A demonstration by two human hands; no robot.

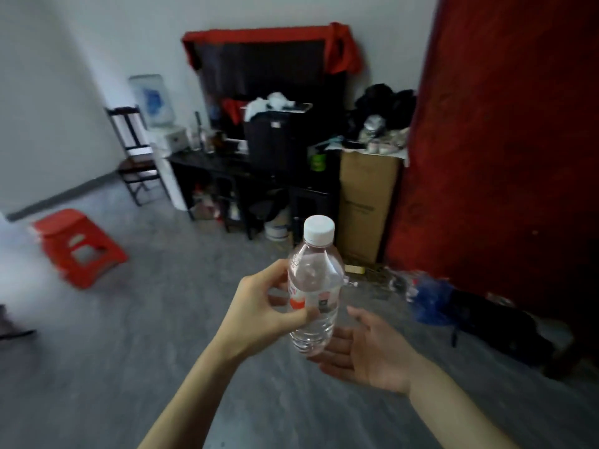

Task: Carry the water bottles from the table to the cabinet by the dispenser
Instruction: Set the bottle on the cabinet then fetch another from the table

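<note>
Left hand [259,306] wrapped around water bottle [313,293] at label height, thumb across front. Bottle upright, tilted slightly, white cap [319,227] on, held mid-air over grey floor [162,335]. Right hand [363,348] open, palm up, cupped just under bottle's base (touching or not, can't tell). Black cabinet [207,160] sits ahead against far wall, top cluttered, white dispenser [162,137] with big jug at its left end. Cardboard box [366,202] at cabinet's right end, red stool [77,247] off left.

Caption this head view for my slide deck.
Left hand grips a clear capped plastic water bottle; open right hand waits beneath.
</note>
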